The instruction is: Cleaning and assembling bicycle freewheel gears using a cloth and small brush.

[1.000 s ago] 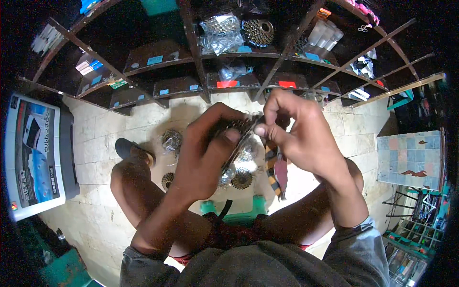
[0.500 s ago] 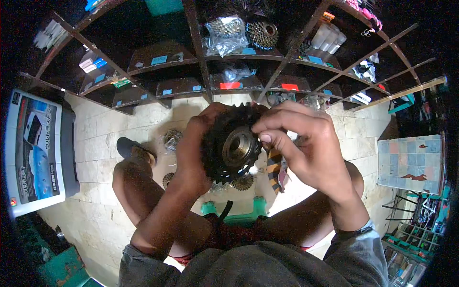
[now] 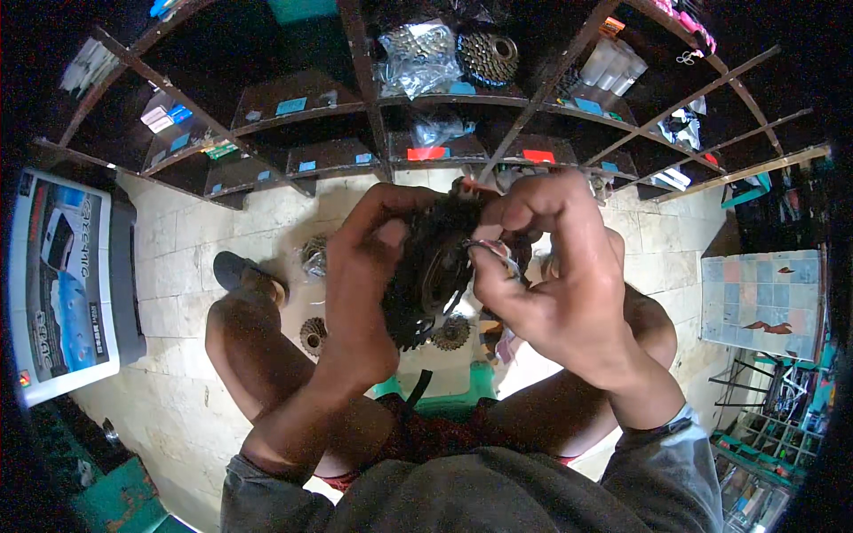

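Observation:
A dark bicycle sprocket cluster (image 3: pixel 418 284) is held up between my hands, tilted, its central ring partly in shadow. My left hand (image 3: pixel 355 284) wraps its left side. My right hand (image 3: pixel 569 284) is closed at its right edge, thumb and fingers bent around a small shiny piece (image 3: pixel 496 250) that I cannot make out clearly. Beneath them on the floor lie loose sprocket clusters (image 3: pixel 451 332), another (image 3: pixel 313 336) farther left, a bagged one (image 3: pixel 314 266), and a yellow-and-black striped item (image 3: pixel 491 334), partly hidden by my right hand.
A dark wooden cubby shelf (image 3: pixel 293 133) ahead holds bagged parts and small packages. At left is a large printed box (image 3: pixel 71 284), at right a tiled panel (image 3: pixel 760 302) and a tool rack (image 3: pixel 764 409). My knees flank a green stool (image 3: pixel 475 386).
The cluster turned to show its centre ring face-up half a second ago and is now tilted and darker. My right hand has shifted, with a small shiny piece now at its thumb.

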`<state>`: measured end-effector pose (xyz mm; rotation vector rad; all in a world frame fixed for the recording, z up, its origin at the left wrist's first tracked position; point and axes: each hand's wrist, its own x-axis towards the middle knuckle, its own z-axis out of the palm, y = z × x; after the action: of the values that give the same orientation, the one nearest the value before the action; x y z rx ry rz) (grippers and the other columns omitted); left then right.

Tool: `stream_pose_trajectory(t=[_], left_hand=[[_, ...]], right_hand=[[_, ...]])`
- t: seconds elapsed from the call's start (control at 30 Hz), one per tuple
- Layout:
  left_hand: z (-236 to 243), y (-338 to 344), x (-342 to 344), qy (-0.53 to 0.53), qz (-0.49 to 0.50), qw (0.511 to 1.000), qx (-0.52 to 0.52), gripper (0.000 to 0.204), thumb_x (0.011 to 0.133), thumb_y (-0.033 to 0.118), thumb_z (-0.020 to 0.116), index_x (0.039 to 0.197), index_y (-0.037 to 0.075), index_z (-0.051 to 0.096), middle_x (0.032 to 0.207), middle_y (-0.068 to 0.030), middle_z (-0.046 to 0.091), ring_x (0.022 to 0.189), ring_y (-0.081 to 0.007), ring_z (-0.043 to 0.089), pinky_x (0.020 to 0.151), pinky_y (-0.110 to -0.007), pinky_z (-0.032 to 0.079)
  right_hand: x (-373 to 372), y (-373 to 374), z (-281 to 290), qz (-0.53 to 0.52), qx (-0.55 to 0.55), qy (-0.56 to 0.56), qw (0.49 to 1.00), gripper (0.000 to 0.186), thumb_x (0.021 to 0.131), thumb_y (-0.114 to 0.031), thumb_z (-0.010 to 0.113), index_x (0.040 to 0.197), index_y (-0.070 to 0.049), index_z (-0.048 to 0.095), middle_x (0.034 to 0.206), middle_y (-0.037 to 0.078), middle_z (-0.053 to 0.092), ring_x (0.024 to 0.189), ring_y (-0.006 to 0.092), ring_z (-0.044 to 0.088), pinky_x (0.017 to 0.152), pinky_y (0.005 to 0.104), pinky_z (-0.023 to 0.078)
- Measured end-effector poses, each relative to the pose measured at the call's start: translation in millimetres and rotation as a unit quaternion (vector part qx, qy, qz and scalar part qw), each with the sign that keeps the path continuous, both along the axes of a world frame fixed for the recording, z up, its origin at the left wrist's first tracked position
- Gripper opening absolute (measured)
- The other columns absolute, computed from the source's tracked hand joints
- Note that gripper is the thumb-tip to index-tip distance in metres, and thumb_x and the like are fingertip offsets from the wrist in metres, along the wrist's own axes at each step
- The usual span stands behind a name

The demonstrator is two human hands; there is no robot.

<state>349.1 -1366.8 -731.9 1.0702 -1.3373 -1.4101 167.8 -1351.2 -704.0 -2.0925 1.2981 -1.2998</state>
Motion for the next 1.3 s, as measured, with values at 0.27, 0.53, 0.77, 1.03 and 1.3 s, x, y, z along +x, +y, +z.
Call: stream_pose_trajectory(t=[0.27,0.53,0.77,1.03,1.3], left_hand=[[3.2,2.5,-0.9,0.117,-0.02,0.993,0.015,0.045,0.099,0.034,0.048,0.12,-0.004,0.06,0.108,-0.0115,0.07,0.099,-0.0147,0.065,0.089,-0.03,0.051],[3.0,5.1,-0.5,0.112,-0.017,0.993,0.016,0.043,0.098,0.031,0.048,0.12,-0.004,0.06,0.107,-0.0108,0.07,0.099,-0.0151,0.064,0.091,-0.031,0.05],[-2.0,5.5,-7.2,0.147,-0.008,0.988,0.036,0.041,0.099,0.031,0.047,0.119,-0.003,0.06,0.105,-0.0105,0.069,0.096,-0.0146,0.063,0.088,-0.031,0.05],[-7.3,4.2,-4.5,0.109,-0.004,0.994,0.027,0.038,0.1,0.027,0.045,0.118,-0.002,0.06,0.103,-0.0091,0.068,0.093,-0.0129,0.062,0.084,-0.029,0.05],[-17.0,2.1,-10.6,0.093,0.008,0.995,0.024,0.038,0.1,0.03,0.046,0.115,-0.002,0.062,0.101,-0.0088,0.067,0.095,-0.0134,0.061,0.086,-0.03,0.049]], right_hand=[[2.6,2.3,0.3,-0.008,-0.04,0.069,0.997,0.035,0.08,0.004,0.078,0.099,-0.004,0.05,0.091,0.01,0.068,0.077,0.0118,0.066,0.068,0.0249,0.053],[4.5,3.0,2.5,-0.007,-0.071,0.088,0.994,0.035,0.079,0.003,0.08,0.096,-0.005,0.05,0.087,0.011,0.067,0.074,0.0154,0.066,0.067,0.0268,0.053],[4.3,4.2,2.8,0.011,-0.036,0.068,0.997,0.034,0.078,0.005,0.079,0.09,-0.005,0.049,0.086,0.012,0.067,0.075,0.0165,0.067,0.069,0.0277,0.054],[2.4,3.3,2.0,-0.021,0.035,0.053,0.998,0.035,0.075,0.006,0.078,0.084,-0.005,0.046,0.081,0.01,0.064,0.07,0.0144,0.061,0.065,0.0268,0.05],[2.8,2.2,1.5,0.013,0.064,0.011,0.998,0.037,0.077,0.007,0.075,0.076,-0.007,0.041,0.076,0.006,0.057,0.069,0.014,0.058,0.065,0.0282,0.048]])
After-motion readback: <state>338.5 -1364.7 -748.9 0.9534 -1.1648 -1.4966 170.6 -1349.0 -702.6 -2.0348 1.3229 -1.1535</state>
